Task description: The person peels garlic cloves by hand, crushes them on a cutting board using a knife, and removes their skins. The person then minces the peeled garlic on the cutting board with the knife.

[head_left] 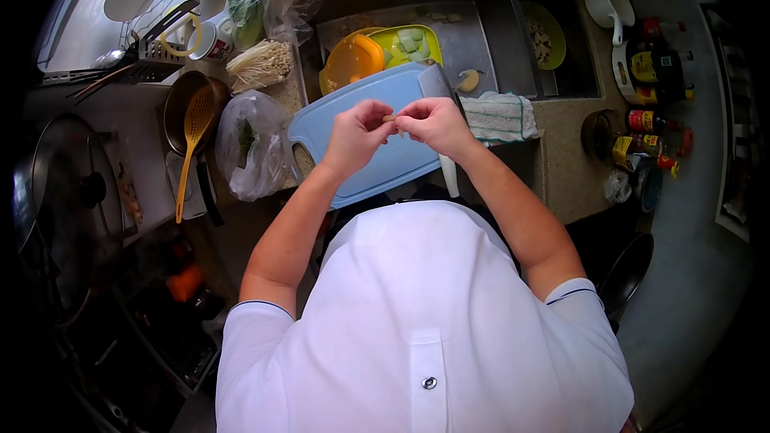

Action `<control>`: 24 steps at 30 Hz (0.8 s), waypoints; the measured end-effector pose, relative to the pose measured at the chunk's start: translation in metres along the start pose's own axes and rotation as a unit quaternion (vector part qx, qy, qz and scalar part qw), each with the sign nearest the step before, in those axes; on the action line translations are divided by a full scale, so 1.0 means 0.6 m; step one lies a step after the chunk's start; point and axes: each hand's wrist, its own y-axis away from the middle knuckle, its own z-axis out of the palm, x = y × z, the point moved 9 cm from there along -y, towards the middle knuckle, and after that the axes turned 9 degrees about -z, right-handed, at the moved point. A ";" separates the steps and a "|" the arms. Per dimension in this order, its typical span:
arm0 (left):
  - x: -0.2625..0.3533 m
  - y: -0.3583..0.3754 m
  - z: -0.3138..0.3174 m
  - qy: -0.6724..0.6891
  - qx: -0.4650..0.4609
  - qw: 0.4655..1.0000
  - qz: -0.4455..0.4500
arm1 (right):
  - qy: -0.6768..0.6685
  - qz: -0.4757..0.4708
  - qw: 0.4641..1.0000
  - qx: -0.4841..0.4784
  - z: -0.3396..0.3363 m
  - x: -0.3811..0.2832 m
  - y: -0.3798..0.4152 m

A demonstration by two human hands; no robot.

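Observation:
My left hand [358, 135] and my right hand [436, 127] meet over a blue cutting board [377, 172]. Between their pinched fingertips is a small tan piece [389, 119] that looks like a garlic clove; the fingers cover most of it. A cleaver lies along the board's right side, its blade [434, 80] beyond my right hand and its white handle [449, 177] towards me. Behind the board, an orange basket [353, 60] and a yellow-green bowl [433, 38] of pale green chunks stand in the sink.
A striped cloth [501, 119] lies right of the board. Enoki mushrooms [261, 65], a plastic bag [250, 148] and a pan [171, 104] with a yellow skimmer [197, 120] are at left. Sauce bottles [654, 66] line the right, past a green bowl [553, 52] in the second basin.

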 end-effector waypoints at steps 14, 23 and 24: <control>0.009 0.010 -0.029 -0.180 0.097 0.972 0.113 | -0.115 0.022 0.991 0.058 -0.031 0.005 -0.001; -0.015 -0.009 0.029 -0.422 0.134 0.874 0.200 | -0.269 0.052 0.952 0.135 -0.124 0.029 0.021; -0.018 -0.020 0.058 -0.424 0.111 0.873 0.213 | -0.263 0.050 0.953 0.144 -0.141 0.045 0.018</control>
